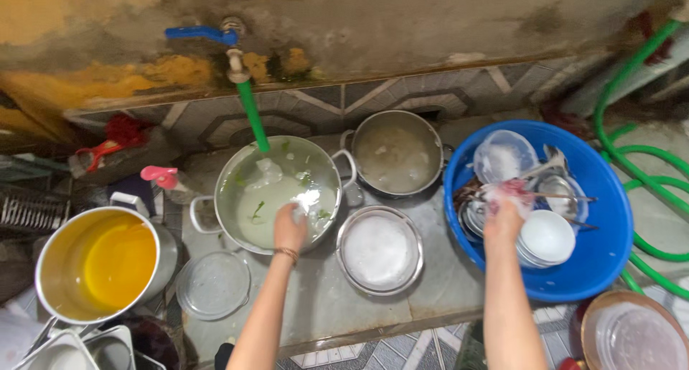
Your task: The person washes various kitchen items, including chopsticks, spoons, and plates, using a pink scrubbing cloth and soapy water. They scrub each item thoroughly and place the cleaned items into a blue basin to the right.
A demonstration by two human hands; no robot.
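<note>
Left hand in big pot of cloudy water, fingers closed on something pale, can't tell what. Right hand clutching sudsy scrubber over blue basin; stacked white bowls, spoons unrinsed. Second pot, foamy lid waiting.

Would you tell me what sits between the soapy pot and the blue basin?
In the head view, a shallow steel bowl of white foam sits between pot and basin.
</note>
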